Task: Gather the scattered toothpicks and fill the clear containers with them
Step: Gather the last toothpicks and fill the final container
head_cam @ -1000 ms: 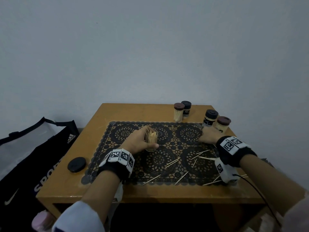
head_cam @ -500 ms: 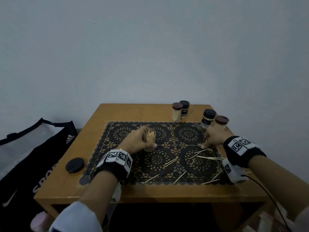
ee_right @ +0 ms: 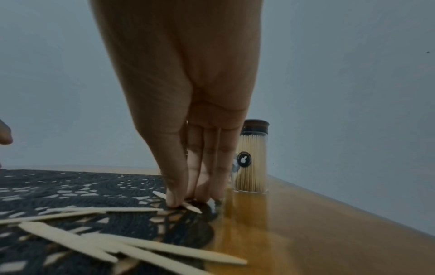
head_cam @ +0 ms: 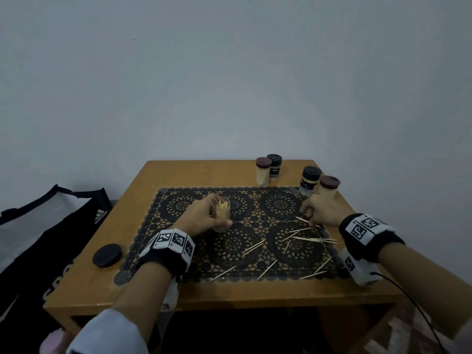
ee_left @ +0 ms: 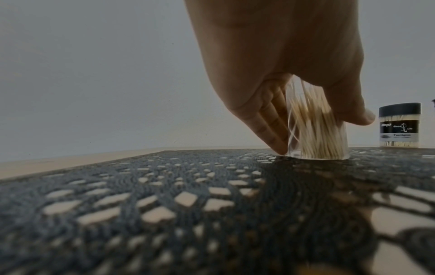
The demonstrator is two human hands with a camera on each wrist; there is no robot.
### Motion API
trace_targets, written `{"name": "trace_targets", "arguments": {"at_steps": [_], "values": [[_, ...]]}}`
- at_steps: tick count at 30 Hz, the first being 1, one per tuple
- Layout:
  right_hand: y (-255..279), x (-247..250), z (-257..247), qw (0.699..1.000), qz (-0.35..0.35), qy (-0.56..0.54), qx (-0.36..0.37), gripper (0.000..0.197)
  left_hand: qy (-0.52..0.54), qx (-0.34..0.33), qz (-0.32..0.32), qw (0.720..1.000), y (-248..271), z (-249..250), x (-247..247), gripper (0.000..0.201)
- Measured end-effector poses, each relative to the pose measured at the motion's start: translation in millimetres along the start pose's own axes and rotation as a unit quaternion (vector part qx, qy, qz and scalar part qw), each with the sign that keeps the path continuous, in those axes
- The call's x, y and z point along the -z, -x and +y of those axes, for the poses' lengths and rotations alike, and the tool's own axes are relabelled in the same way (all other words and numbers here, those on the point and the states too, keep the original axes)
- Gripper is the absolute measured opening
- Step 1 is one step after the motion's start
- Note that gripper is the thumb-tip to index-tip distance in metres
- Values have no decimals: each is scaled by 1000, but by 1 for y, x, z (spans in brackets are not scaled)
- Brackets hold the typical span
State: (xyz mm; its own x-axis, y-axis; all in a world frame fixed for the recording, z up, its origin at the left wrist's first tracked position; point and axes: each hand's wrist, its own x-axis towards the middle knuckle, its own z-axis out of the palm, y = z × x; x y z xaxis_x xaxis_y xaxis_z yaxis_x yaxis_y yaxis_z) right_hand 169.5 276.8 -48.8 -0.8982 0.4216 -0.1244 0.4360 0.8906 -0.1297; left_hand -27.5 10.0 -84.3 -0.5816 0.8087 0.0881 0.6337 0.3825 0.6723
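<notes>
My left hand grips an open clear container packed with toothpicks, standing upright on the black lace mat. In the left wrist view the fingers and thumb wrap the container, whose base sits on the mat. My right hand is at the mat's right side, thumb and fingers pinching a toothpick against the mat; the right wrist view shows the thumb tip on that toothpick. Several loose toothpicks lie scattered on the mat in front of it.
Four lidded toothpick containers stand at the back right: two together, two just behind my right hand. A black lid lies on the wooden table at the left. A black sports bag sits on the floor at left.
My right hand has come back from the lidded containers toward me and set its fingertips on a toothpick. The left hand has kept hold of the open container.
</notes>
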Motion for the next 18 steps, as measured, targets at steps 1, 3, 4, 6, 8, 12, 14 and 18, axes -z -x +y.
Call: {"name": "trace_targets", "arguments": {"at_steps": [1,3,4,6,8,12,14,18], "values": [[0,-2,0,1000,-5,7,9,29,1,0,1,1000,0,0,0,63],[2,-4,-5,999,-12,11,39,33,5,0,3,1000,1,0,0,62],[4,-5,-7,998,-10,3,56,35,7,0,2,1000,1,0,1,62],[7,-7,-9,997,-12,-20,79,37,5,1,2,1000,1,1,1,62],[11,-7,-9,995,-16,-33,97,32,1,2,2,1000,1,1,1,62],[23,-4,-4,991,-39,-47,123,30,-2,4,1,1000,1,2,1,61],[27,-4,-3,990,-54,-20,128,43,-5,4,2,1000,1,2,1,61],[29,-7,-2,988,-45,-75,126,28,-13,5,3,1000,0,2,1,62]]}}
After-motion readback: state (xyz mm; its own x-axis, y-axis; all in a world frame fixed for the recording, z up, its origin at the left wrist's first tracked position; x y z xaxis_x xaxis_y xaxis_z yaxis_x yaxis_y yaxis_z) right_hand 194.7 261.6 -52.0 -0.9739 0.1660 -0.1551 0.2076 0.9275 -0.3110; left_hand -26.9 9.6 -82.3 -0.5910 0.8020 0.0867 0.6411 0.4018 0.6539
